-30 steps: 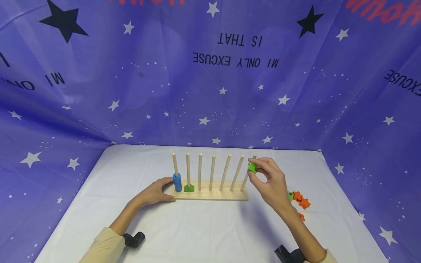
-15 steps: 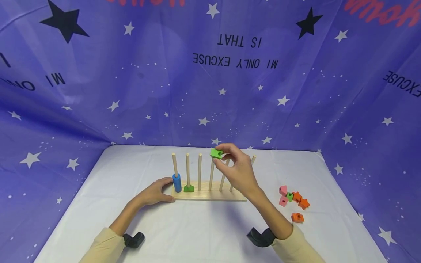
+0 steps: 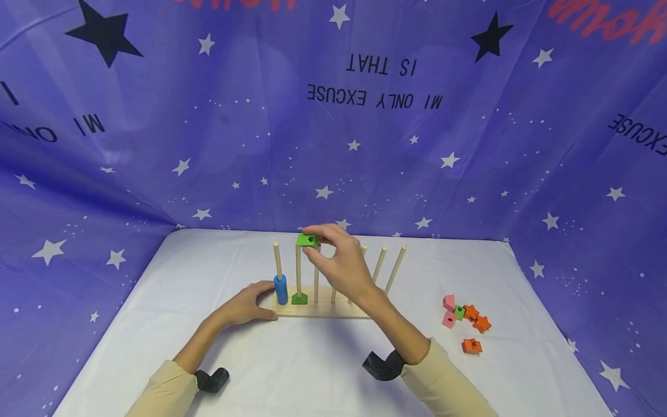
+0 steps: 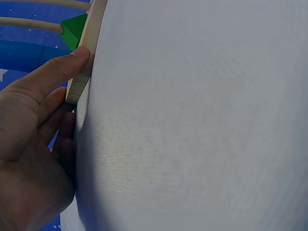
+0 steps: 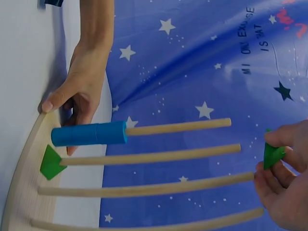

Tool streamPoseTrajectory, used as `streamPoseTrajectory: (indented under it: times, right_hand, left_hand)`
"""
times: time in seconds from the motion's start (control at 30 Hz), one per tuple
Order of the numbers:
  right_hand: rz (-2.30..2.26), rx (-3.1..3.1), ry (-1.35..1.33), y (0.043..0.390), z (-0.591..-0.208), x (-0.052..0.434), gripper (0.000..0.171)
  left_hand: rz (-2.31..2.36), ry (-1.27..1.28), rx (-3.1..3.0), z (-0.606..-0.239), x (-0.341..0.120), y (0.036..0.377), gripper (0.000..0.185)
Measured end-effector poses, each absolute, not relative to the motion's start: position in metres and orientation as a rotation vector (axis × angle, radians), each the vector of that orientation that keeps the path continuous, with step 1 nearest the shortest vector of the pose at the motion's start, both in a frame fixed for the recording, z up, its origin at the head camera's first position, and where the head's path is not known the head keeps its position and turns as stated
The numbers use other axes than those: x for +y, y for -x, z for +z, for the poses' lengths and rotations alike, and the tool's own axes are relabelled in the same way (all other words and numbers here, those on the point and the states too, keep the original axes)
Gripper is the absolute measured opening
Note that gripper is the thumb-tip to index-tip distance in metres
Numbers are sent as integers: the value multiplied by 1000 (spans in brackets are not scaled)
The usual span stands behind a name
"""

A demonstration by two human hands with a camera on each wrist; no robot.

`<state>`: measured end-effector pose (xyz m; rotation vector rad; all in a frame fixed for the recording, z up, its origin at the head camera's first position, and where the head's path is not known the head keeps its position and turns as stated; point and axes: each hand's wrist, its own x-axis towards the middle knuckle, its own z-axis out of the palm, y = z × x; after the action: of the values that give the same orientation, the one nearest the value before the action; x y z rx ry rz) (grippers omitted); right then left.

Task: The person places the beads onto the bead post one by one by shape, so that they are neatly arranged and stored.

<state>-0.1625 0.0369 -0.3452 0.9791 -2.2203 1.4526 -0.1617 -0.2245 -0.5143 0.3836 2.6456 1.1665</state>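
Note:
A wooden base (image 3: 325, 310) carries a row of several upright pegs. Blue cylinder beads (image 3: 281, 289) are stacked on the leftmost peg, and one green triangular bead (image 3: 299, 299) sits at the foot of the second. My left hand (image 3: 249, 304) grips the base's left end, thumb on the front edge and fingers behind, as the left wrist view shows. Between thumb and fingers, my right hand (image 3: 341, 260) pinches another green triangular bead (image 3: 306, 240), its hole visible. In the head view this bead overlaps the second peg's top; the right wrist view shows a gap between them.
Right of the base, loose beads lie on the white cloth: pink ones (image 3: 449, 302), a green one (image 3: 459, 312), orange stars (image 3: 482, 323) and another orange bead (image 3: 472, 346). A purple star-printed curtain (image 3: 323, 145) stands behind and at both sides.
My right hand has carried the green bead leftward from the rightmost peg to near the second peg's top. The loose beads have come into fuller view. My left hand stays put.

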Motion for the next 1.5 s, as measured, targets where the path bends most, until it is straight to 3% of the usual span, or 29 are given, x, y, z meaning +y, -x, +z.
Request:
streamPoseTrajectory:
  times: [0.83,1.07,1.5]
  right_hand:
    - [1533,-2300,-825,166,-370,10,34]
    - [1653,-2257,-699,162,-397,4,39]
    - [1815,-2451,-507,159,-471,5,27]
  left_hand:
    - [1168,-372,2639,-515,-226,163,86]
    - [1155,-403,2646,-516,-225,162,86]
    - [1164,-456,2644,-516,-226,163,85]
